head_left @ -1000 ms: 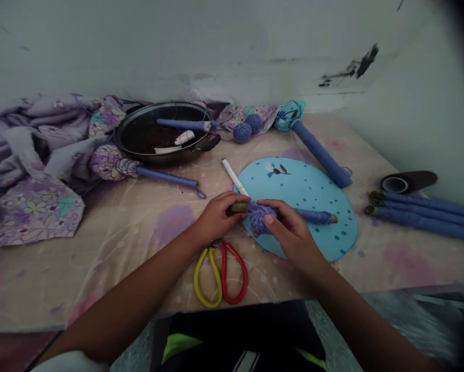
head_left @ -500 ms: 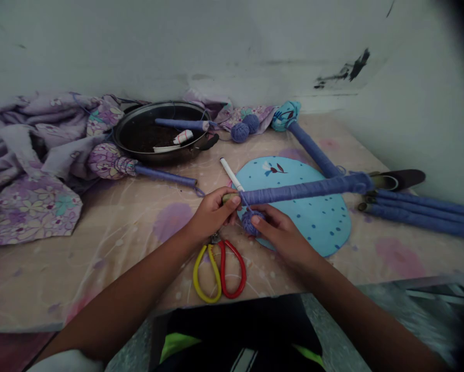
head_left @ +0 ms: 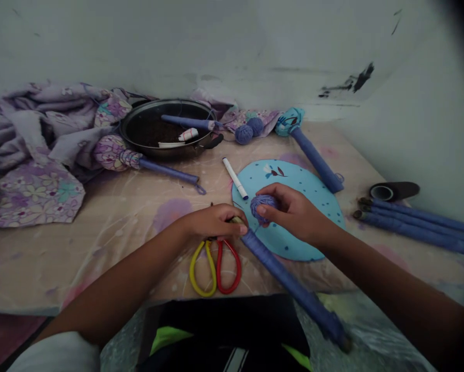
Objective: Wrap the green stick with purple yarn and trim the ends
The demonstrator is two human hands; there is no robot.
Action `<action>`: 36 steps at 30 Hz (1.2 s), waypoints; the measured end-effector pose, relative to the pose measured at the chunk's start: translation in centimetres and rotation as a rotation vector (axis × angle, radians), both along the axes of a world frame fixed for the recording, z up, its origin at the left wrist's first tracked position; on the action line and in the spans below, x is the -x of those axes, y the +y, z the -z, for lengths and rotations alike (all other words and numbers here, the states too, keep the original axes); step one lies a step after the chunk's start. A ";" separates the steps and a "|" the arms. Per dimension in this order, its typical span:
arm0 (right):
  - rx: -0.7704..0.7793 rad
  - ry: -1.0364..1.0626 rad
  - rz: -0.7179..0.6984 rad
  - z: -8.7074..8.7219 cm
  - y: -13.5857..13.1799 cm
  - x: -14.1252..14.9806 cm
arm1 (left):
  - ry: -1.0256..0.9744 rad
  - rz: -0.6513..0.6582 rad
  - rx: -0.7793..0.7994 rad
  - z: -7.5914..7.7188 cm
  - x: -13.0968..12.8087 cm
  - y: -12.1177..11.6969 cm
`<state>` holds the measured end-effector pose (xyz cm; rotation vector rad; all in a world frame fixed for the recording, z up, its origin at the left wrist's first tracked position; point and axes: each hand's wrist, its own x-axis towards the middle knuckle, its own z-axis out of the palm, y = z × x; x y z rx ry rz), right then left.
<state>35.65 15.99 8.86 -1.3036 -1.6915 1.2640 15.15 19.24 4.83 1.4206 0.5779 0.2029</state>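
My left hand point(head_left: 222, 221) is closed around the bare end of a stick point(head_left: 290, 279) wrapped in blue-purple yarn. The stick slants down to the right, its far end past the table's front edge. Fingers of my right hand point(head_left: 290, 209) grip a ball of yarn point(head_left: 263, 207), and a strand runs from it to the stick near my left hand. Under the ball lies a round light-blue cloth point(head_left: 305, 243) with dark dots and a flower. Scissors point(head_left: 215, 271) with one yellow and one red handle rest just below my left hand. A white marker point(head_left: 235, 178) touches the cloth.
A black pan point(head_left: 154, 147) holding another wrapped stick stands at the back, beside bunched purple floral fabric point(head_left: 42, 191). Two yarn balls point(head_left: 249, 130) sit right of it. Cloth-headed sticks point(head_left: 317, 157) lie around. Several wrapped sticks point(head_left: 418, 227) and a dark tube point(head_left: 395, 191) are at right.
The wrapped stick has swung from pointing right across the cloth to slanting down toward me. My right hand has moved the yarn ball up and slightly right, over the cloth.
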 end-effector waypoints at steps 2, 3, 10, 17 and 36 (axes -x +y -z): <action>-0.218 -0.169 -0.005 -1.2 -0.3 0.4 | 0.019 -0.088 -0.045 0.2 -0.3 -0.1; -0.353 -0.253 -0.001 -1.7 -0.5 0.8 | 0.013 -0.159 -0.051 0.4 -0.6 -0.1; -0.795 -0.354 -0.107 -1.3 -3.8 4.6 | -0.259 -0.623 0.142 0.6 -1.9 -0.1; -0.567 0.219 0.074 4.8 -5.8 5.0 | -0.409 -0.649 0.227 0.3 -1.9 -0.8; 0.158 0.272 0.140 0.2 1.1 0.6 | -0.131 0.022 0.115 -0.2 -0.1 -0.5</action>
